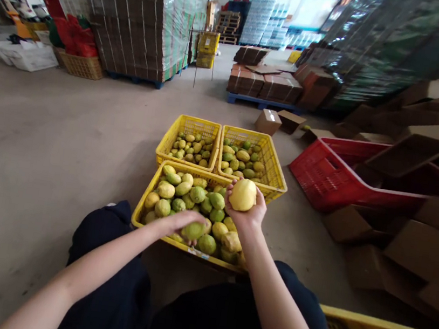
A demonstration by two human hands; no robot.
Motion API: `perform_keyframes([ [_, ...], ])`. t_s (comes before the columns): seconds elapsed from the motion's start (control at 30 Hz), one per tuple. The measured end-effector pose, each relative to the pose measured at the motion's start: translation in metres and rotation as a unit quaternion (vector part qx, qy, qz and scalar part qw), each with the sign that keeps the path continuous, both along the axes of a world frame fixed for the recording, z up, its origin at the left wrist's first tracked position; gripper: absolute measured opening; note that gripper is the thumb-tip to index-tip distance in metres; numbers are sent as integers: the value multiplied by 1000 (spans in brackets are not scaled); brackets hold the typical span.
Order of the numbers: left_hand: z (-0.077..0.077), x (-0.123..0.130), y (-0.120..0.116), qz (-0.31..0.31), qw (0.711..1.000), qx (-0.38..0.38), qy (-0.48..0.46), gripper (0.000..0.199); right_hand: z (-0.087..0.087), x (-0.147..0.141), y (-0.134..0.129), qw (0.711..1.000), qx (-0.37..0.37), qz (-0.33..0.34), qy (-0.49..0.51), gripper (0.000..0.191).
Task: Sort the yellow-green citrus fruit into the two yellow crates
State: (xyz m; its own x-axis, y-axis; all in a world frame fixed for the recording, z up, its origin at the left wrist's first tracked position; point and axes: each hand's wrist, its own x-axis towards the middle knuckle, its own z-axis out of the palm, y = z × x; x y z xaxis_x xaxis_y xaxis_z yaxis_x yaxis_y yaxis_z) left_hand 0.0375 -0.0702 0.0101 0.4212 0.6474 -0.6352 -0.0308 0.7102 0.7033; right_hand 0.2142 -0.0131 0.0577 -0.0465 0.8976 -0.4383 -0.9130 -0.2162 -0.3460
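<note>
In the head view my right hand (246, 212) is wrapped from below round a large yellow lemon (243, 194), held up over the right end of the near yellow crate (138, 210). My left hand (182, 222), a little blurred, grips a greenish lemon (194, 230) low over the front of that crate. Many yellow and green lemons (198, 194) fill the near crate. Behind it stand two more yellow crates, the left one (159, 150) and the right one (281, 184), each partly filled with lemons.
To the right are a red crate (315, 180) and a heap of cardboard boxes (428, 248). Another yellow crate (381, 320) is at the lower right. Farther back stand a blue pallet with stacked cardboard (265, 86) and a wrapped pallet stack (130, 16).
</note>
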Motion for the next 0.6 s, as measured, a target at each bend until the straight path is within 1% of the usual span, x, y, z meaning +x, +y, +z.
perform_keyframes([
  [0.03,-8,7,-12,-39,997,-39,45,24,1,6,0,1000,-1,-9,2,32],
  [0.07,-15,12,-21,-60,991,-83,84,25,2,12,0,1000,-1,-14,2,31],
  [0.1,-20,16,-26,-65,984,-120,117,26,2,17,-1,1000,-1,-17,1,31],
  [0.13,-21,17,-26,-63,980,-138,126,27,2,21,-2,1000,-3,-19,0,31],
  [0.17,-18,14,-19,-54,982,-144,113,28,2,25,-3,1000,-6,-20,-2,32],
  [0.2,-12,9,-7,-39,987,-136,75,30,1,27,-5,1000,-8,-19,-3,32],
  [0.23,-2,0,11,-4,994,-107,36,33,1,29,-6,1000,-9,-18,-7,32],
  [0.27,11,-10,33,66,996,-61,2,36,0,31,-8,1000,-11,-15,-12,31],
  [0.3,24,-23,55,142,989,-12,-34,43,-1,31,-10,1000,-12,-12,-20,30],
  [0.33,36,-35,76,177,983,13,-41,49,-2,32,-11,999,-14,-8,-29,28],
  [0.37,47,-48,93,225,972,52,-33,52,-3,32,-12,999,-20,-3,-39,27],
  [0.4,54,-58,105,301,948,102,0,51,-4,33,-13,998,-27,1,-48,25],
  [0.43,57,-67,112,319,938,133,31,49,-6,33,-13,998,-34,5,-56,24],
  [0.47,57,-73,113,301,940,151,63,47,-9,33,-13,997,-40,9,-64,23],
  [0.5,54,-76,110,250,950,157,97,46,-12,34,-13,996,-41,14,-75,22],
  [0.53,48,-77,104,175,962,160,136,46,-15,34,-12,995,-39,19,-87,21],
  [0.57,41,-77,95,87,964,188,170,46,-18,34,-11,994,-36,24,-102,20],
  [0.6,34,-75,86,1,949,235,209,46,-22,33,-11,992,-34,32,-118,19],
])
